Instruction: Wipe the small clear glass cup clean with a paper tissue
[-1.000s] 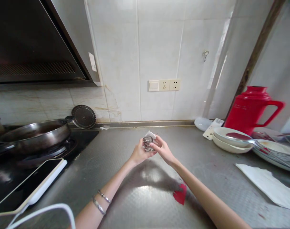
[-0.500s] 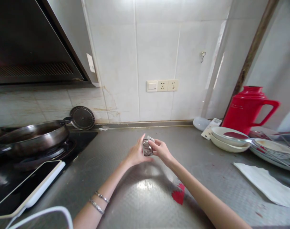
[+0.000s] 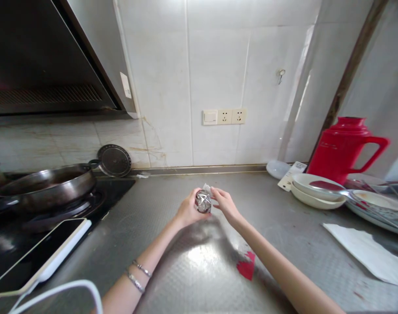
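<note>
A small, shiny silver-grey object (image 3: 204, 201) is held above the steel counter; it looks like a little glass or foil-covered container, but its exact kind is unclear. Wrapped around its left side and underside is my left hand (image 3: 188, 210), closed on it. My right hand (image 3: 224, 202) is at its right side, fingertips bent in against a small white scrap, perhaps tissue (image 3: 206, 187), that sticks up at the top of the object. How the scrap is attached cannot be made out. On the counter below lies a red torn scrap (image 3: 246, 266).
Left, a pan (image 3: 50, 189) stands on the hob, with a phone (image 3: 38, 257) and white cable in front. Bowls (image 3: 317, 200), plates and a red thermos jug (image 3: 341, 150) crowd the right. A white paper sheet (image 3: 365, 253) lies nearer. Wall sockets (image 3: 231, 116) face me.
The silver-grey object has turned in my left hand, showing a rounder face. My right fingers have shifted slightly right, off its front. The view has moved a little.
</note>
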`<state>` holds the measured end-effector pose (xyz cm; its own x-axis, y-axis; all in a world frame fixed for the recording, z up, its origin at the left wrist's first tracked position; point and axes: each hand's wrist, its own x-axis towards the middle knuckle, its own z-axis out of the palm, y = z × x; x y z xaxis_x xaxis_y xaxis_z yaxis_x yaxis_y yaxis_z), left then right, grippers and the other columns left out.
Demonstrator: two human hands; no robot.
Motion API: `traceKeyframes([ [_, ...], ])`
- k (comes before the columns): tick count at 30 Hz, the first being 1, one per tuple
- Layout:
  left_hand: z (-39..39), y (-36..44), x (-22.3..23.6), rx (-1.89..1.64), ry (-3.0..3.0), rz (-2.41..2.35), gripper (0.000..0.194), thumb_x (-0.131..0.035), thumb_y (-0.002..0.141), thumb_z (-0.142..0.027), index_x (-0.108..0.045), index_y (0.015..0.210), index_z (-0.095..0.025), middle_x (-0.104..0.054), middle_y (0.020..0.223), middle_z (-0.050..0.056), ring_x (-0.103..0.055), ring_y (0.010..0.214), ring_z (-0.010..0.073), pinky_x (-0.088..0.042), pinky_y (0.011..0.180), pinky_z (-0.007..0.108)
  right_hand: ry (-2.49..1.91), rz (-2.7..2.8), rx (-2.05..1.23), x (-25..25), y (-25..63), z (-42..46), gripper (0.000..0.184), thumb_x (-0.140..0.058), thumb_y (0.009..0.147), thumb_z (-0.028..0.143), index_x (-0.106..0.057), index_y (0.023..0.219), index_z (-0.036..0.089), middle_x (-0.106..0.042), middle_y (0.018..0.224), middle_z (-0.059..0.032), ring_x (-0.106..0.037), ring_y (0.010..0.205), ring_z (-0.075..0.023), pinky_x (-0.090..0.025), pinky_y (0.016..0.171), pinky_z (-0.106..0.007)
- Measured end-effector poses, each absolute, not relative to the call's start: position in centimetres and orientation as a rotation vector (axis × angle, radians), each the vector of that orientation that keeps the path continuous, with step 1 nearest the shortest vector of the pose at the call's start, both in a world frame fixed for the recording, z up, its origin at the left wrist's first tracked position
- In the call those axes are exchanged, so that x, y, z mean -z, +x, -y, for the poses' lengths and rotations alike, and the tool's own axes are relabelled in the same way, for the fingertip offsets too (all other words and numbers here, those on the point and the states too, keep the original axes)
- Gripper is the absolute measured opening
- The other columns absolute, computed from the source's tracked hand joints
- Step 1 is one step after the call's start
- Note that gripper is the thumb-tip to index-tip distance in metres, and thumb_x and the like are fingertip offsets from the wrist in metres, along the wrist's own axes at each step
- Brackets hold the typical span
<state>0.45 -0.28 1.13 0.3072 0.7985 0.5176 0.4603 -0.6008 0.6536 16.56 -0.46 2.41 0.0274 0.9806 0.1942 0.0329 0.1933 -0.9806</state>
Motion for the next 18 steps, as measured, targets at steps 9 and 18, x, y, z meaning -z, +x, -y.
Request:
traceKeyframes([
  [9,-0.5,1.0,-0.3,-1.260,2.120,-1.011,0.080,-0.082,0.050,-0.025,-0.044,0.121,-0.020,-0.059,0.107,0.007,-0.059,0.089,0.0205,-0.047,0.079,0.032,-0.880,1.648,-0.350,-2.2,16.4,1.8,0.026,-0.047,0.090,0.033,-0.069,0.102,0.024,-0.072,0.103,-0.0054,-0.067,0.096,-0.0235,-0.052,0.084,-0.036],
  [18,-1.1,0.8,0.2,-1.322,2.258,-0.982,0.064,-0.078,0.051,-0.021,-0.050,0.109,-0.021,-0.056,0.110,0.009,-0.054,0.103,0.0256,-0.044,0.090,0.039,-0.585,2.001,0.022,-1.5,16.6,2.3,0.036,-0.047,0.087,0.017,-0.058,0.120,0.028,-0.065,0.118,-0.0051,-0.058,0.114,-0.0217,-0.043,0.103,-0.046],
])
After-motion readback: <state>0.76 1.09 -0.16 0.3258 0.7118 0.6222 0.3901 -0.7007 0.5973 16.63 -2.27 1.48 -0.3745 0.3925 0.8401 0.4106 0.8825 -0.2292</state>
